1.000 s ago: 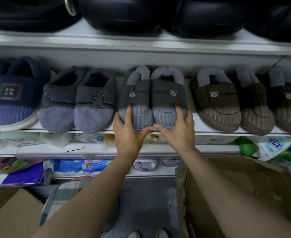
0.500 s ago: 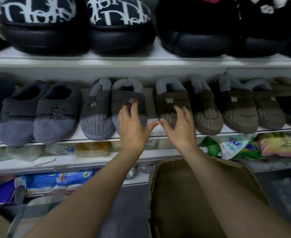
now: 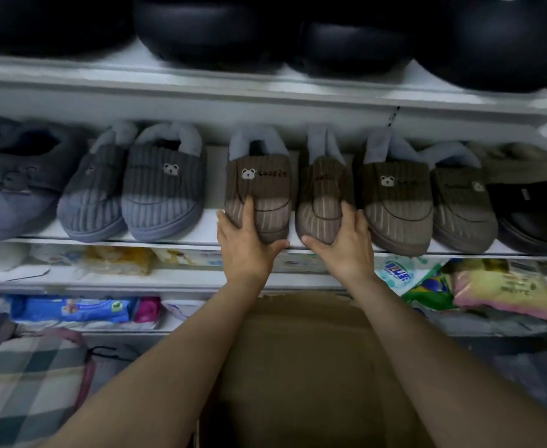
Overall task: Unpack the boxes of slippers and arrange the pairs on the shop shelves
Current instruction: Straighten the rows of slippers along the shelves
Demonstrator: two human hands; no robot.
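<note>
Now I've shifted both hands along from the grey pair to the brown corduroy bear slippers (image 3: 259, 192) on the white middle shelf (image 3: 168, 236) — left hand (image 3: 246, 244) gripping one toe, right hand (image 3: 343, 244) the other — so the grey pair looks settled and this one gets straightened.

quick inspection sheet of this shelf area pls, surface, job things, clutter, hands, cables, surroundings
surface: white middle shelf, slippers in a row with toes outward
job's things: brown bear slipper pair; grey pair to its left; second brown pair to its right; open cardboard box below
clutter: packaged goods on the lower shelves
grippers: left hand and right hand each grip one toe of the brown pair
cables: nothing seen
surroundings: dark slippers on the shelf above; plaid bag lower left
</note>
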